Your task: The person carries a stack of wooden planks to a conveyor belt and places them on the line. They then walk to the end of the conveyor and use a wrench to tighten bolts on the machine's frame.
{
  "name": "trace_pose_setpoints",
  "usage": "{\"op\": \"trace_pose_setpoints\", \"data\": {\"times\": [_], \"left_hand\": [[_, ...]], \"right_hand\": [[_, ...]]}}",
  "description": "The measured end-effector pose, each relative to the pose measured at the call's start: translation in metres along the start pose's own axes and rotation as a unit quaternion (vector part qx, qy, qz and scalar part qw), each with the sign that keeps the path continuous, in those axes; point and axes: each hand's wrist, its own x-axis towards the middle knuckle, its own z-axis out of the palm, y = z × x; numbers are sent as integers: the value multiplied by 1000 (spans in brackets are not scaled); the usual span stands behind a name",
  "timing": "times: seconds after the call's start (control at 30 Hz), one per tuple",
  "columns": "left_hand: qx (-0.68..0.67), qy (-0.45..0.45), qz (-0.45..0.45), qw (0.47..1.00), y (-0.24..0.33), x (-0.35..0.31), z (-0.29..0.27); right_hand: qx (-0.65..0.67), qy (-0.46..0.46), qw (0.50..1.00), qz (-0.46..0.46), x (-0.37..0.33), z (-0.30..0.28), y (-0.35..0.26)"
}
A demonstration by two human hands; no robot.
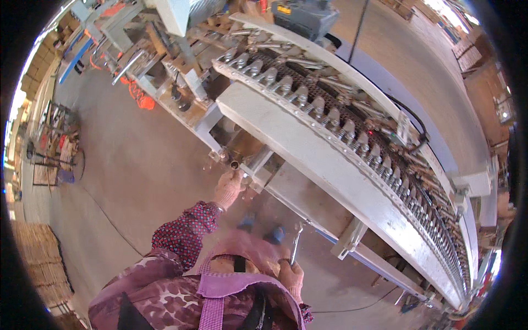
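Note:
My right hand (292, 277), in a pale pinkish work glove, is closed around the handle of a metal wrench (296, 243) that points upward, near my apron (247, 247). Reaching forward, my gloved left hand (229, 187) has its fingers curled at the near lower corner of a long grey machine (308, 132). Just above those fingers shows a small round ring-like end (235, 164). Whether it is held or part of the frame I cannot tell. Beside it a square metal bar (257, 160) sticks out from the machine.
A row of springs and clamps (330, 118) runs along the machine's top edge. An orange coiled hose (144, 98) hangs at its far left end. Stacked wooden strips (41, 264) stand at the left, below a cluttered cart (58, 146). A thin cable (113, 220) crosses the floor.

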Motion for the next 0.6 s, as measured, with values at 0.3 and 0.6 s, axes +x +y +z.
{"op": "trace_pose_setpoints", "data": {"times": [0.3,0.6], "left_hand": [[-59,41,17,997,25,-26,23],[147,114,154,970,-68,-43,27]], "right_hand": [[246,54,964,82,-21,-72,106],[104,113,977,149,-81,-251,237]]}}
